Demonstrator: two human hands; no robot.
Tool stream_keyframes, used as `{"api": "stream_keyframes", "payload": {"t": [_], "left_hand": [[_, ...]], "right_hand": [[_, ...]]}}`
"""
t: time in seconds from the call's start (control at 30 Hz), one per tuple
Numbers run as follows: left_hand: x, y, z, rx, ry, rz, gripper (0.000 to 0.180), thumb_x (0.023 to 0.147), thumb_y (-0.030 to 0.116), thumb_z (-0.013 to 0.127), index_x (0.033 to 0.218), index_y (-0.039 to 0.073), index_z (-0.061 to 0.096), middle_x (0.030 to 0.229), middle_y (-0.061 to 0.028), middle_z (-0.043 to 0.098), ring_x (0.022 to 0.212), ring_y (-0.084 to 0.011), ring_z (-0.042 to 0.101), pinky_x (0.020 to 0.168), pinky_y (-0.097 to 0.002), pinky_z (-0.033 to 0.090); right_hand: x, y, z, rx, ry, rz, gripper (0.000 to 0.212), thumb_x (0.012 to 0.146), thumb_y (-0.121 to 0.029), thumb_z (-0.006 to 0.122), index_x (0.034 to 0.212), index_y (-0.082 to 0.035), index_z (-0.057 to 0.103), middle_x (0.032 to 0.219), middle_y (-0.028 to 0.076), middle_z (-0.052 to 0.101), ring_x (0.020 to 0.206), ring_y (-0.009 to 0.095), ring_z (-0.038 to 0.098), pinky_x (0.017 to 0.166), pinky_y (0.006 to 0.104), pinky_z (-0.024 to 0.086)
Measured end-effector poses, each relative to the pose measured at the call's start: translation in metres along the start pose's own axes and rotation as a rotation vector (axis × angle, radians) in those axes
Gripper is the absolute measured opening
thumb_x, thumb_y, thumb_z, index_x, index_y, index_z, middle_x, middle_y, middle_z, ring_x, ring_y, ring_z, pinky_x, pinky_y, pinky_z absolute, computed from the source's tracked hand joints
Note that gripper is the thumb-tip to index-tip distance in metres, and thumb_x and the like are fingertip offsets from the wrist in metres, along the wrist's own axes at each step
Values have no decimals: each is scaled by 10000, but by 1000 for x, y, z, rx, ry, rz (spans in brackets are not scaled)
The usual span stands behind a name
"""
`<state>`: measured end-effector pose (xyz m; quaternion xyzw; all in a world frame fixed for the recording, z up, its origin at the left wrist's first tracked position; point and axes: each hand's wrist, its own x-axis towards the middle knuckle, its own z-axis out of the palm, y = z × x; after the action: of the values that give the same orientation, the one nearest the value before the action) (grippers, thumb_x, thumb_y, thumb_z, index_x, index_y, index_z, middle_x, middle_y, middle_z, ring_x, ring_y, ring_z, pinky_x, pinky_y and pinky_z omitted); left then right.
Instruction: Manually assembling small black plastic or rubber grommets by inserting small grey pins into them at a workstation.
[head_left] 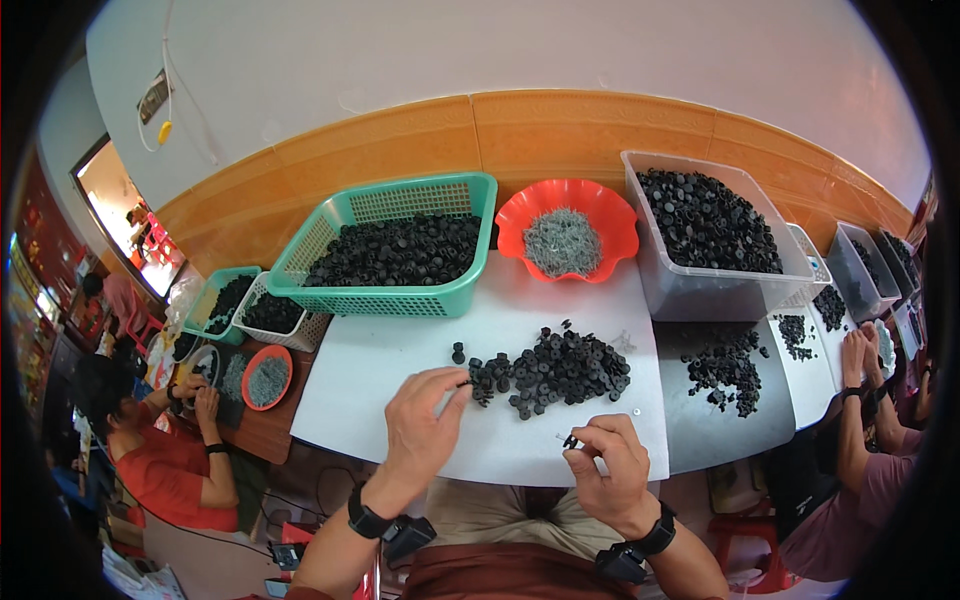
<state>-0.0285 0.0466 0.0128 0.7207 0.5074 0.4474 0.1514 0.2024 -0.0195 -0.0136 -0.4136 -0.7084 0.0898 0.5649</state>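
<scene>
My right hand pinches a small black round part between thumb and forefinger, with a thin metal pin showing at its side. At the left edge of a pile of black round parts, my left hand has thumb and forefinger closed at a small dark piece, partly hidden by the fingers. Many parts in the pile look like discs with a centre hole. One stacked black part stands apart, just beyond my left fingertips. The pile lies on a white work surface.
Behind the pile stand a green basket of black parts, a red scalloped bowl of metal pins and a clear bin of black caps. A person in red works at left; another person's hands work at right.
</scene>
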Motion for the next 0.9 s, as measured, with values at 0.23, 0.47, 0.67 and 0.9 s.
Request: {"api": "stream_keyframes", "payload": {"t": [0.23,0.47,0.67,0.9], "left_hand": [[15,-29,-6,242,-170,91,170,863,67,716,1024,16,743,998,-122,745,898,-315,696,839,-386,549],[17,-28,-8,179,-211,-9,166,854,68,732,1012,20,751,978,-120,742,901,-276,709,790,-355,560],[19,-35,-13,123,-286,31,196,847,63,739,1043,47,748,1012,-119,734,887,-268,704,778,-339,561],[18,-28,-16,107,-325,32,208,840,56,747,1048,45,744,1020,-105,731,859,-236,693,784,-319,556]], "right_hand": [[1,-5,-5,36,-29,24,257,850,-27,784,1060,-2,638,948,130,612,608,168,622,524,278,521],[-1,-7,-9,71,-80,80,214,862,-13,759,1042,15,647,960,134,608,665,156,629,593,268,521],[0,-9,-8,77,-94,82,213,877,-37,759,1053,13,650,959,133,612,665,155,629,592,268,522],[1,-9,-6,77,-54,44,233,860,-36,781,1055,6,661,944,126,624,618,157,618,526,271,516]]}}
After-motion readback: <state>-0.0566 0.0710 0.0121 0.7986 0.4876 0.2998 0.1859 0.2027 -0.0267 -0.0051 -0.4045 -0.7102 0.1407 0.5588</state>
